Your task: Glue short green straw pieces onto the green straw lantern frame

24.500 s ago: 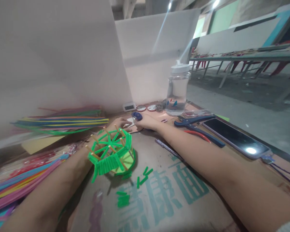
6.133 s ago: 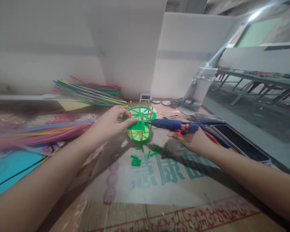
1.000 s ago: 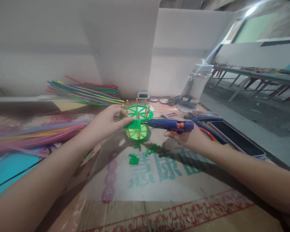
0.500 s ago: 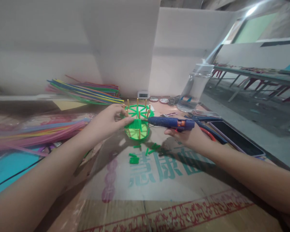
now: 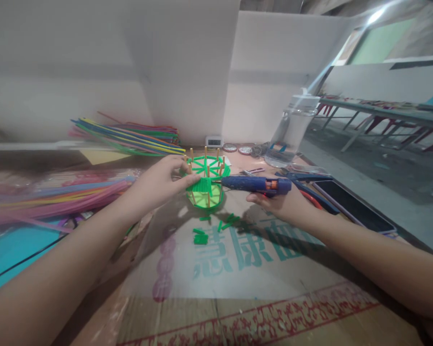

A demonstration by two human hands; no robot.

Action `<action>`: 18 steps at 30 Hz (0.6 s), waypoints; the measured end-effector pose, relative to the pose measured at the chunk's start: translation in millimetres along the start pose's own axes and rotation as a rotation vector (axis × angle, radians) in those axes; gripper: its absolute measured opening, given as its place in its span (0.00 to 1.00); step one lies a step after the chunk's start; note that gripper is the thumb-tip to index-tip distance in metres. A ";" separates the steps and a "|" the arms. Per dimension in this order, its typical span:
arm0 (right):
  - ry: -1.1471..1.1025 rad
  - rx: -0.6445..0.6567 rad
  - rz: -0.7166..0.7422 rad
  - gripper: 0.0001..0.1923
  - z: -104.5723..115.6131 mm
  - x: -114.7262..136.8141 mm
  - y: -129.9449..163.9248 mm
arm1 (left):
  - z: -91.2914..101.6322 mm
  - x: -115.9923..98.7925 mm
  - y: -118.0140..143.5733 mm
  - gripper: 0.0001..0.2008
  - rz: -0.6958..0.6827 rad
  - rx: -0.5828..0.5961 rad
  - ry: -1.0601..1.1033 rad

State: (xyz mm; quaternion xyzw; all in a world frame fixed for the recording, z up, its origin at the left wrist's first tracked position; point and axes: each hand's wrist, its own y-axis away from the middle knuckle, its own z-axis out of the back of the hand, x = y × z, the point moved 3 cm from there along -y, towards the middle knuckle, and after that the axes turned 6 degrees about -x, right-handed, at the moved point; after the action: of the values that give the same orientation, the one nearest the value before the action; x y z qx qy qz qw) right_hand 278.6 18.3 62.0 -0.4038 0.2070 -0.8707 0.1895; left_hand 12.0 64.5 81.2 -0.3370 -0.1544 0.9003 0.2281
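A small green straw basket [image 5: 206, 182] with wooden stick uprights stands on the cardboard-covered table [image 5: 238, 288]. My left hand [image 5: 160, 183] grips its left side, thumb and fingers pinched on the green wall. My right hand [image 5: 279, 204] holds a blue glue gun [image 5: 254, 183] level, its nozzle touching the basket's right side. Several short green straw pieces [image 5: 211, 228] lie on the cardboard just in front of the basket.
Bundles of long coloured straws [image 5: 130, 137] lie at the back left and more straws [image 5: 50, 197] at the left. A clear water bottle [image 5: 290, 129], pliers [image 5: 310, 190], a phone [image 5: 353, 206] and a small white clock [image 5: 213, 141] sit to the right and rear. White panels wall the back.
The glue gun has shifted slightly right and back over the last second, nozzle still at the basket. My left hand keeps its grip on the basket.
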 end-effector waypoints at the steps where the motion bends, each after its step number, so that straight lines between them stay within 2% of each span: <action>1: 0.004 0.002 -0.006 0.12 0.1 0.1 0.0 | -0.3 0.5 -0.1 0.20 0.001 -0.001 0.001; 6: 0.022 0.015 -0.016 0.13 -1.2 -1.7 1.4 | -0.5 -0.5 -0.5 0.20 0.006 0.006 0.004; 11: -0.065 0.002 -0.004 0.12 -1.4 0.1 1.6 | 0.6 -2.7 -0.8 0.20 0.027 0.001 -0.010; 18: -0.029 -0.015 0.004 0.12 1.3 3.2 1.0 | -0.9 0.6 -0.4 0.21 0.015 0.004 0.003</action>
State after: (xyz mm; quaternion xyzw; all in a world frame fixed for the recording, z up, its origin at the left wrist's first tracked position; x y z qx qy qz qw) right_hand 277.8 15.6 64.3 -0.4172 0.2119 -0.8628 0.1912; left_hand 12.2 65.3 80.4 -0.3393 -0.1496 0.9017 0.2223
